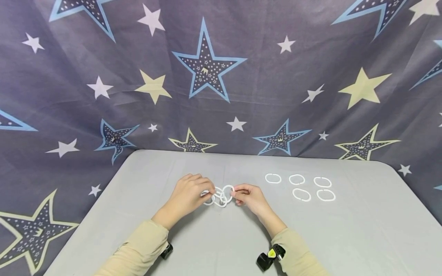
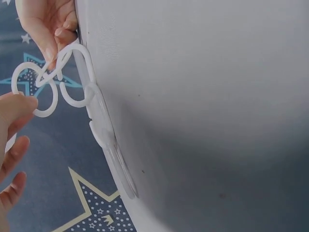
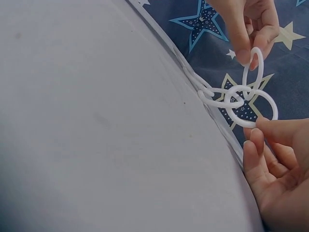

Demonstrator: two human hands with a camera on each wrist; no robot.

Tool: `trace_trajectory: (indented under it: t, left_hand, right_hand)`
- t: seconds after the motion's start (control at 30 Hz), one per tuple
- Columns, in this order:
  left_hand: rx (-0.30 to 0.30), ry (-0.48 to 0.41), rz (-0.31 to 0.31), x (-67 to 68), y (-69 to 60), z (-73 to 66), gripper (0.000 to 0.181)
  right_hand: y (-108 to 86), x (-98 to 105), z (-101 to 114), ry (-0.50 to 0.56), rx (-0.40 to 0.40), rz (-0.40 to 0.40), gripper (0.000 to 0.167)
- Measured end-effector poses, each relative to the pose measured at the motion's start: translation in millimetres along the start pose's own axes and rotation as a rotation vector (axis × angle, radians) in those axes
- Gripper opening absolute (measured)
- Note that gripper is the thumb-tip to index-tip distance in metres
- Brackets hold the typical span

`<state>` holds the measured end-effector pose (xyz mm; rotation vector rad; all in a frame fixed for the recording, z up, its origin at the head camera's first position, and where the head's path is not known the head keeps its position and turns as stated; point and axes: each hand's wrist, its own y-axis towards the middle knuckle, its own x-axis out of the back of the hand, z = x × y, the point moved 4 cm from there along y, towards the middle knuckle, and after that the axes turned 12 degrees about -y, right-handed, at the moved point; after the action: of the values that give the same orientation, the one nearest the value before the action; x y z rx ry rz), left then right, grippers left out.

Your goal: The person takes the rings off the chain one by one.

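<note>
White plastic oval links hang joined as a short chain between my two hands above the grey table. My left hand pinches one link between thumb and finger. My right hand pinches a neighbouring link by its edge, its other fingers loosely bent. Where the two held links cross, they overlap, and I cannot tell whether they are hooked together. In the left wrist view more joined links trail down toward the table surface. Fingertips hide part of both held links.
Several loose white links lie flat and separate on the right of the grey table, beyond my right hand. A star-patterned cloth hangs behind the table's far edge.
</note>
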<state>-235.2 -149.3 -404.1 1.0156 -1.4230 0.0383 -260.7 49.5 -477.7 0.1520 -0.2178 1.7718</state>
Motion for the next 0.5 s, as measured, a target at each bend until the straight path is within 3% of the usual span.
trace_trajectory:
  t: [0.3,0.5]
  left_hand:
    - [0.007,0.015,0.002,-2.8,0.5,2.1,0.018]
    - [-0.028,0.024,-0.008,-3.5,-1.1,1.9,0.019]
  right_hand:
    - [-0.8,1.4,0.5,0.002,0.001,0.007,0.024]
    - [0.2,0.5,-1.7,0.01,-0.001,0.006,0.023]
